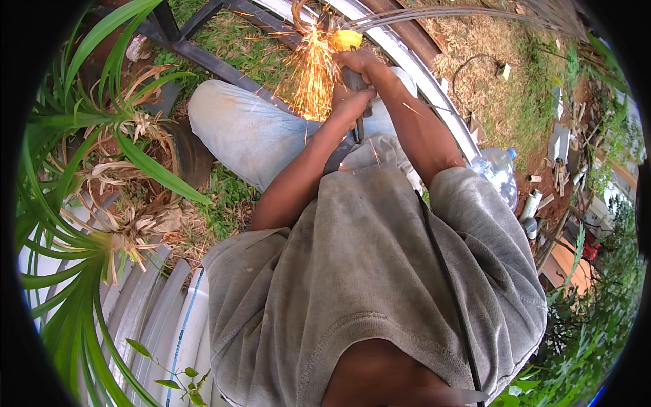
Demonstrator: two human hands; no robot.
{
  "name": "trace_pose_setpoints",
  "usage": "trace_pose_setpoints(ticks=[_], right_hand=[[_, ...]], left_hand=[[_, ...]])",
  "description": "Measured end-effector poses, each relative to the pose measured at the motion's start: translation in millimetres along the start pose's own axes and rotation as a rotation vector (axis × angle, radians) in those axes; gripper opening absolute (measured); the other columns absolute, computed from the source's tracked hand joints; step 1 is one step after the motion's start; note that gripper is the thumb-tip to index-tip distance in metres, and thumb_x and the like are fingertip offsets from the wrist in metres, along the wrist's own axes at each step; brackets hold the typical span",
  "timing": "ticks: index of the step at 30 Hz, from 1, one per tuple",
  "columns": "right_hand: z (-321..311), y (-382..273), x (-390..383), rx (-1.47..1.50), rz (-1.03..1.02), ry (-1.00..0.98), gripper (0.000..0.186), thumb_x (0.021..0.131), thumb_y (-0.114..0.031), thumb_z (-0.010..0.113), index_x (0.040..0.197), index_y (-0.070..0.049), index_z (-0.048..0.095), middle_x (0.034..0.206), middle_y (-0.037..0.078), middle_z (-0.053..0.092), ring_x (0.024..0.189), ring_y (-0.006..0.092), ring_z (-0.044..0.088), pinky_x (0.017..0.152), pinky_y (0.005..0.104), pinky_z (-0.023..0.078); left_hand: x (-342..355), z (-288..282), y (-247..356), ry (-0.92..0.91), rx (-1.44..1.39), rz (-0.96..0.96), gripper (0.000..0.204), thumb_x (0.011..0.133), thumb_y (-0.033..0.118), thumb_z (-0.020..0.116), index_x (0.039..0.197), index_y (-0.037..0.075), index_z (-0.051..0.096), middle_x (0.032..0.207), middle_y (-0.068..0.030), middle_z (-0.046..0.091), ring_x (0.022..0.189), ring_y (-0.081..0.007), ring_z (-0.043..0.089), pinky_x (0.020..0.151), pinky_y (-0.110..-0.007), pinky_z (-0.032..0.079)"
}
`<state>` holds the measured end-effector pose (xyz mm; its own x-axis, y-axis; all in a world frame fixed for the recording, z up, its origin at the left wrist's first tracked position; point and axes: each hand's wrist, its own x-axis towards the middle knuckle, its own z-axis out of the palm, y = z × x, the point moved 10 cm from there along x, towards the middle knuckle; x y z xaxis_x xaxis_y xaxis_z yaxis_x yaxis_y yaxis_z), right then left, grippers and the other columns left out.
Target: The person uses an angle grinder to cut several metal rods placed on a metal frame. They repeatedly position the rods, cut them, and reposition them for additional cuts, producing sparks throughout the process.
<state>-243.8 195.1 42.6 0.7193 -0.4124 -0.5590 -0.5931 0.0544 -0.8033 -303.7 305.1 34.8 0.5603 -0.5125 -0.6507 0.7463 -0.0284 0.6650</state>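
Both my hands grip a dark power grinder with a yellow guard in the head view's upper middle. My right hand is closed round it just below the guard. My left hand is closed lower on the tool's body. A bright spray of orange sparks falls left of the tool. Above the sparks, a curved brown metal piece is partly hidden by the glare. Where exactly the disc touches metal is hidden. A black cord runs over my grey shirt.
A dark metal frame lies at the upper left. A white rail and thin rods lie upper right. Leafy plants and long pale profiles line the left. A plastic bottle and scattered offcuts lie right.
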Motion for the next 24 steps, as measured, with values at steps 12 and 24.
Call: trace_pose_setpoints(ticks=[12,24], right_hand=[[-11,52,23,-0.527,0.321,0.039,0.067,0.073,-0.052,0.073,0.11,0.004,0.07,0.1,0.017,0.073,0.085,0.0284,0.07,0.075,0.037,0.055],[-11,23,25,-0.339,0.403,0.088,0.047,0.069,-0.035,0.081,0.101,-0.003,0.07,0.092,0.011,0.07,0.077,0.0208,0.065,0.065,0.0359,0.053]], left_hand=[[-15,-2,7,-0.025,0.012,-0.094,0.017,0.08,0.011,0.077,0.089,0.001,0.066,0.077,-0.0077,0.066,0.057,-0.015,0.06,0.047,-0.031,0.05],[0,0,27,-0.062,0.118,-0.159,0.015,0.08,0.007,0.074,0.089,0.002,0.064,0.073,-0.0086,0.062,0.057,-0.0166,0.06,0.046,-0.032,0.049]])
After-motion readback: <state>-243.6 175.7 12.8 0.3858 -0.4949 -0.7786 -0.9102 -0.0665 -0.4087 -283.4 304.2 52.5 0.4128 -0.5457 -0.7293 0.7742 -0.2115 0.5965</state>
